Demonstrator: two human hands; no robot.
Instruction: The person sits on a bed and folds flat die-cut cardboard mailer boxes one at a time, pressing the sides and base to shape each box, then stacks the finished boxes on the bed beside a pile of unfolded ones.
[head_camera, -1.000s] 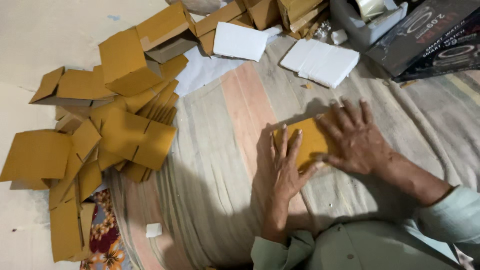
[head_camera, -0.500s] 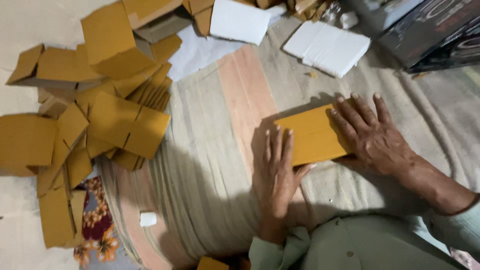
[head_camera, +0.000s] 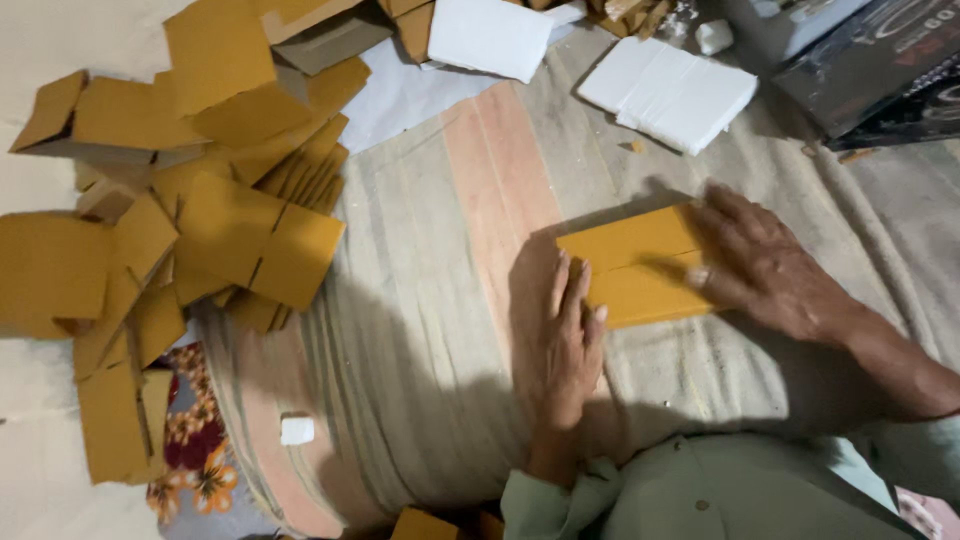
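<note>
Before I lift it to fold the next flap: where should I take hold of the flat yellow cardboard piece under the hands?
Probably by its far long edge, coming from above. The cardboard piece lies flat on the striped cloth, the left hand at its near-left end, the right hand covering its right end; the far edge is bare.

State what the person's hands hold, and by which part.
Nothing is gripped: both hands press a flat yellow cardboard piece, left hand at its left edge, right hand on its right end.

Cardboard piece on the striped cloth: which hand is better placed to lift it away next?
Probably the right hand: it lies flat on the cardboard piece, covering its far end. The left hand only touches the near edge with its fingertips, its palm resting on the striped cloth.
</note>
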